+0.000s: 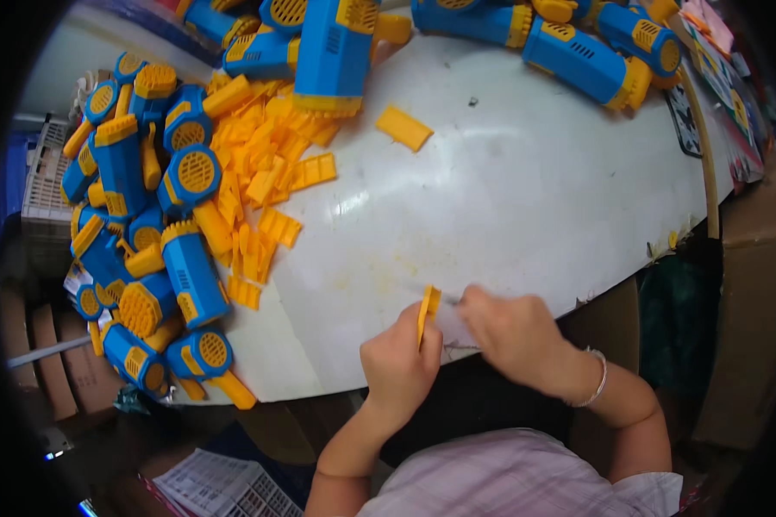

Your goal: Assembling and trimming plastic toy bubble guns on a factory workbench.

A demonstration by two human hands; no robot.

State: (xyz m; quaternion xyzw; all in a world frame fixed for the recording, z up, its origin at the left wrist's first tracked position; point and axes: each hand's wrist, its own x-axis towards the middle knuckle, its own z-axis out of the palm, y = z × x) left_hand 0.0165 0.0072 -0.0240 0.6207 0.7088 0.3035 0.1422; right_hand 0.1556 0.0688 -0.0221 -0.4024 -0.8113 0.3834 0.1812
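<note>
Near the table's front edge, my left hand point(397, 362) is closed around a small yellow plastic piece point(429, 303), which stands upright out of the fingers. Just to its right, my right hand point(517, 334) grips a thin grey blade-like tool point(447, 298). Motion smears the tool and the fingertips, so its exact kind is unclear. The tool's tip points left, close to the upper end of the yellow piece; whether they touch I cannot tell. Fine yellow shavings point(397, 265) lie on the white tabletop point(491, 181) beyond my hands.
A heap of similar yellow pieces point(254, 142) lies on the left, beside many piled blue-and-yellow plastic housings point(191, 274). More housings point(578, 62) line the far edge. One loose yellow piece point(404, 128) lies farther back. A dark phone-like object point(685, 119) rests at the right edge.
</note>
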